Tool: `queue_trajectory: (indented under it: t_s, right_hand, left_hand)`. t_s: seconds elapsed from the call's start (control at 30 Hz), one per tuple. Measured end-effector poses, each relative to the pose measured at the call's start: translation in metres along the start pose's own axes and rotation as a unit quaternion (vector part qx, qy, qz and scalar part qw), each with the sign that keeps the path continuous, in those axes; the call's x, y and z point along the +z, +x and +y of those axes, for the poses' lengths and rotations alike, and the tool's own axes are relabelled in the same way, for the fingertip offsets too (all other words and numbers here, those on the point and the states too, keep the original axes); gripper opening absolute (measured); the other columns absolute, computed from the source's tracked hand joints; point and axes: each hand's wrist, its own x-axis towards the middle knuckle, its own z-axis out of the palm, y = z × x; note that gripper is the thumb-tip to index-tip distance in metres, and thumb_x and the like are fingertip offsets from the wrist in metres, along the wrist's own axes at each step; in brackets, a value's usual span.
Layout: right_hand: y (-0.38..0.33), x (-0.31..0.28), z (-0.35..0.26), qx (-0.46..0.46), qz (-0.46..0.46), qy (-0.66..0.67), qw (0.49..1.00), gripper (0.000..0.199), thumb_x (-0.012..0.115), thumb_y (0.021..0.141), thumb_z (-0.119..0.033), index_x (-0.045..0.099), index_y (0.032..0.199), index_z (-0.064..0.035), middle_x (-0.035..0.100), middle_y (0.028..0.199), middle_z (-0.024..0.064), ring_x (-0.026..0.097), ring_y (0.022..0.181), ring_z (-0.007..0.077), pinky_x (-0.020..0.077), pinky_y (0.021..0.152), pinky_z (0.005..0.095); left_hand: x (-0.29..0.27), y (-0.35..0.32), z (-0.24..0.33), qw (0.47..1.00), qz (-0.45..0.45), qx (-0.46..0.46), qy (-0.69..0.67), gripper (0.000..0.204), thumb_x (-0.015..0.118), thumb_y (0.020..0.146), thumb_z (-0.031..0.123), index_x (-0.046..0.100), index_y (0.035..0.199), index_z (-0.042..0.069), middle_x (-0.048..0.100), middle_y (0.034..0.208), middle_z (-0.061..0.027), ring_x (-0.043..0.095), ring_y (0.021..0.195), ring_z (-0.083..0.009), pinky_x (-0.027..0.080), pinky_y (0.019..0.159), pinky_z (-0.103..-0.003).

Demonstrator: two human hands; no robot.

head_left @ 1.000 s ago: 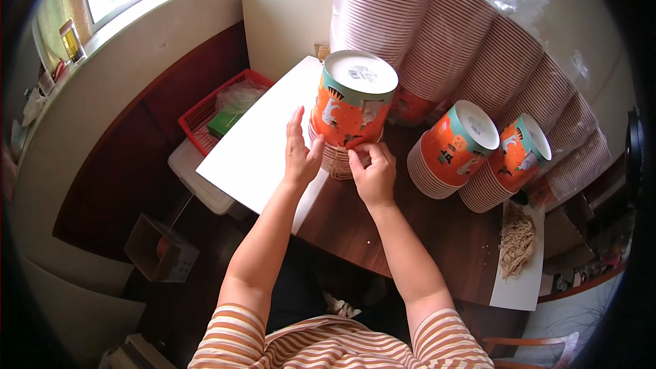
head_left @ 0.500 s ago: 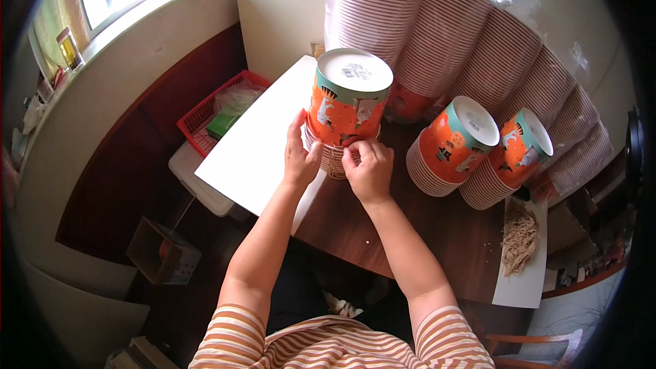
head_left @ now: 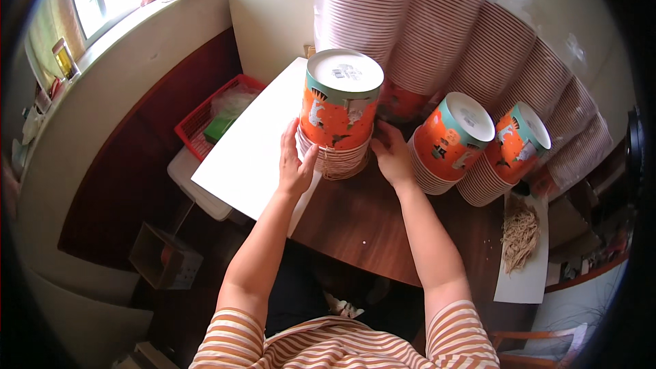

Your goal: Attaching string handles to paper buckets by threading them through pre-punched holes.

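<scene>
A stack of upside-down orange and teal paper cups (head_left: pixel 339 113) stands on the wooden table (head_left: pixel 355 222), close in front of me. My left hand (head_left: pixel 295 164) presses flat against the stack's lower left side. My right hand (head_left: pixel 393 154) cups its lower right side. Both hands clasp the ribbed rims at the stack's base, fingers spread around it. Two more stacks of the same cups (head_left: pixel 451 140) (head_left: pixel 514 147) lean to the right of it.
Long bagged rows of pale stacked cups (head_left: pixel 437 41) rise behind. A white board (head_left: pixel 246 150) lies over the table's left edge, with a red basket (head_left: pixel 208 119) beyond it. A bundle of tan strings on white paper (head_left: pixel 521 239) lies at right. A cardboard box (head_left: pixel 164 260) sits on the floor.
My right hand moved from the front of the stack around to its right side. The left hand stays on the left side. The stack now stands more upright between both hands.
</scene>
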Motion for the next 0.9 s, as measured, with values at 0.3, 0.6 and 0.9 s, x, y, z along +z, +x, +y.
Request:
queue_trajectory:
  t_s: [0.3, 0.6, 0.9]
  right_hand:
    - [-0.003, 0.001, 0.0, -0.052, -0.064, -0.068, 0.994, 0.045, 0.056, 0.089, -0.005, 0.047, 0.133, -0.0014, 0.059, 0.124, 0.0144, 0.057, 0.114, 0.0222, 0.0451, 0.095, 0.0316]
    - [0.008, -0.003, 0.013, 0.029, -0.044, 0.05, 0.997, 0.042, 0.054, 0.09, -0.008, 0.051, 0.131, 0.0, 0.061, 0.121, 0.0126, 0.058, 0.109, 0.0183, 0.045, 0.093, 0.0301]
    - [0.069, 0.008, 0.071, -0.076, -0.08, 0.096, 0.989, 0.042, 0.036, 0.102, -0.027, 0.053, 0.132, -0.0029, 0.056, 0.132, 0.007, 0.049, 0.12, 0.0173, 0.0332, 0.105, 0.0324]
  left_hand:
    - [-0.001, -0.002, -0.002, 0.999, -0.018, -0.002, 0.028, 0.068, 0.061, 0.083, 0.017, 0.033, 0.142, 0.001, 0.039, 0.142, -0.0199, 0.037, 0.133, -0.035, 0.029, 0.111, -0.041]
    - [-0.002, 0.002, -0.006, 0.997, -0.015, -0.053, -0.045, 0.06, 0.053, 0.091, 0.029, 0.035, 0.144, 0.004, 0.038, 0.142, -0.0174, 0.037, 0.132, -0.0308, 0.029, 0.109, -0.041]
    - [0.009, 0.016, -0.003, 0.996, -0.02, -0.031, -0.083, 0.063, 0.048, 0.095, 0.034, 0.03, 0.145, 0.0, 0.034, 0.146, -0.0182, 0.031, 0.137, -0.0307, 0.023, 0.113, -0.041]
